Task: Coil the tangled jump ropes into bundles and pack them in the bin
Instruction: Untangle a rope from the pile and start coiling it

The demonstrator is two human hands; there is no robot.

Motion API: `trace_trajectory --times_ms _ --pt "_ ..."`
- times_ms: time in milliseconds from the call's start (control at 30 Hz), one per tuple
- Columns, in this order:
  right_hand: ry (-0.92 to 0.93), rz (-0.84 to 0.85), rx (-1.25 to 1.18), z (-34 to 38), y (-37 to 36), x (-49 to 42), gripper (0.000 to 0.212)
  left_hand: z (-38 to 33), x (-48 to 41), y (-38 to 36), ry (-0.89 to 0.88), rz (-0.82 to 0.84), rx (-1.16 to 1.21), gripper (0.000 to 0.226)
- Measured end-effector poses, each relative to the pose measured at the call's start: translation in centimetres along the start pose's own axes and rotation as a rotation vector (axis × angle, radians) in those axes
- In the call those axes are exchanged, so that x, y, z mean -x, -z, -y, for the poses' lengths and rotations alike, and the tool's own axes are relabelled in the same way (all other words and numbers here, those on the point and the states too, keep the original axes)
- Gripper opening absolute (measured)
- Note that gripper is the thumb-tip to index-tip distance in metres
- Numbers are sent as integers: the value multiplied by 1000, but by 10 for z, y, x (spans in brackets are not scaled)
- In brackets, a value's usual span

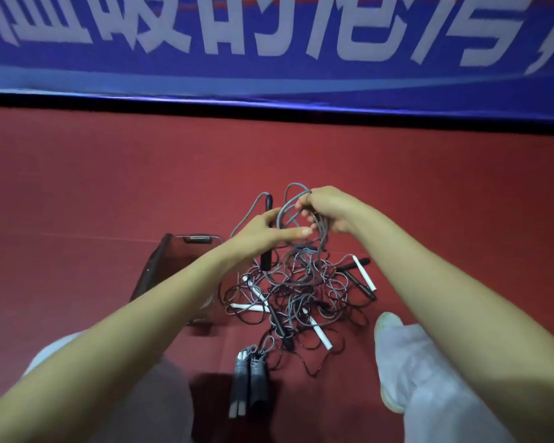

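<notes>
Here, gripping lifted grey rope loops (281, 215) in the right hand (328, 212); left hand (263, 236) straight-fingered, hold on the black handle (269, 201) behind it unclear. Tangled jump ropes (296, 292) below on red floor (109, 187); clear bin (154, 270) just left, partly hidden by left forearm (160, 292); shoe (387, 334) near right.

The red floor (77, 187) carries a tangled rope pile (296, 284), a clear bin (154, 270) and grey handles (250, 382).
</notes>
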State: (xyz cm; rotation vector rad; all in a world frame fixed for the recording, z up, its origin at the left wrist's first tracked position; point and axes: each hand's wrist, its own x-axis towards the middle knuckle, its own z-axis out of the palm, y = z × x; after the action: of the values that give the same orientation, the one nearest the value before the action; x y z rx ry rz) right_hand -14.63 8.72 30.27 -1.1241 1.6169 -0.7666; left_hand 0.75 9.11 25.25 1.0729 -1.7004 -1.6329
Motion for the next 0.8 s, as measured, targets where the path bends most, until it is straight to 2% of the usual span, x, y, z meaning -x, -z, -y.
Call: trace_trajectory --times_ms 33,100,200,267,367,500,567,667,700,800 --pt "13 37 29 2 -2 5 29 -2 5 1 -17 -15 3 32" --pt "60 117 111 3 -4 10 26 2 6 4 -58 -58 -40 36" --pt "138 181 194 0 -5 12 23 8 3 14 -76 -172 -319 91" --pt "164 229 232 -4 -4 12 17 6 5 21 -99 -275 -375 101" --pt "192 298 348 -8 -6 12 13 6 6 28 -262 -279 -545 103" --pt "208 330 398 -11 -9 11 12 10 -1 31 -317 -205 -810 85" --pt "214 347 380 -15 -7 7 15 11 -6 32 -335 -154 -844 70" --pt "209 372 338 -25 -5 -1 19 16 -12 29 -284 -124 -754 46" --pt "208 376 316 -29 -5 -3 18 19 -14 27 -262 -133 -745 47" --pt "179 438 255 -38 -9 -8 17 24 -17 24 -225 -78 -720 77"
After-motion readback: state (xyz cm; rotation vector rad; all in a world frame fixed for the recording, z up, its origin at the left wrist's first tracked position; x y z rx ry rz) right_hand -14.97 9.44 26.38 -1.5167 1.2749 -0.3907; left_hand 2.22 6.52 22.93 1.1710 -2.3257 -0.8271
